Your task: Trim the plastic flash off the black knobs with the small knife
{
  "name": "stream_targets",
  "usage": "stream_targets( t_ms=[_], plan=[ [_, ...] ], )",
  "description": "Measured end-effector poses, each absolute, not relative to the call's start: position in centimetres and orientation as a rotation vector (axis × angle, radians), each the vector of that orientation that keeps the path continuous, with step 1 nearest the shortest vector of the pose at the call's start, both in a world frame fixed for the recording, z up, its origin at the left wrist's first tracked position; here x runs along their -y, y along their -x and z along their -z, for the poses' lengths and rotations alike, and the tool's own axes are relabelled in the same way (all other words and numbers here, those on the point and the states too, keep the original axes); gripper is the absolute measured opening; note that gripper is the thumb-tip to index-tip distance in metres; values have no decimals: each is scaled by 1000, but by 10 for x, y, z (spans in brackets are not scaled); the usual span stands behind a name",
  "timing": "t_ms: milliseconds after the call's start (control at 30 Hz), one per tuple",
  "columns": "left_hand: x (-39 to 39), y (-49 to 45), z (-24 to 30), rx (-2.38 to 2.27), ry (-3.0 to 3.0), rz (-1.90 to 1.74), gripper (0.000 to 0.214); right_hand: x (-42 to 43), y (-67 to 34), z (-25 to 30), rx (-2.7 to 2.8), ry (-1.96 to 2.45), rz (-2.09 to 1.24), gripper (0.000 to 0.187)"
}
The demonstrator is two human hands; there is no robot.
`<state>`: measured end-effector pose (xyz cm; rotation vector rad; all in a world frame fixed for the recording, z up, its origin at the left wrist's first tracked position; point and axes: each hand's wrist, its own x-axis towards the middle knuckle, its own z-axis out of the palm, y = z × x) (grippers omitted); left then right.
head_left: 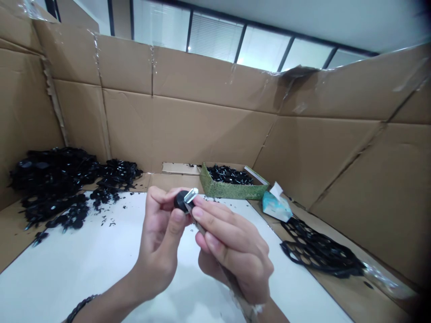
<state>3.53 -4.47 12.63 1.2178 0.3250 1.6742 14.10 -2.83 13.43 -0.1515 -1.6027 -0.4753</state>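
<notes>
Held part: black plastic part [181, 201], smooth, with a soft gloss.
Tool tip: metal tool [191, 195], bright, smooth, reflective.
Heaped pieces: black plastic pieces [50, 188], glossy.
Lattice: black plastic lattice [319, 253], semi-gloss.
Walls: corrugated cardboard [188, 130], matt brown, rough at torn edges.
Wall joints: clear adhesive tape [154, 60], glossy.
Work surface: white board [67, 255], smooth, matt.
Tray: green patterned paperboard box [232, 190], matt.
Packet: tissue packet [274, 207], thin, slightly glossy film.
</notes>
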Motion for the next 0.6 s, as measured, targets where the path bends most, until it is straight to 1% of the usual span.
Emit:
stream_targets(
  t_ms=[300,433,600],
  plan=[
    [44,-38,-124,-347,-1213,-1666,6,19,-140,-127,1546,150,549,6],
    [42,-39,-122,-322,-1231,-1694,6,24,-144,-127,1561,169,482,5],
    [46,-36,-122,-256,-1235,-1636,6,29,-149,-129,1606,145,393,5]
  ],
)
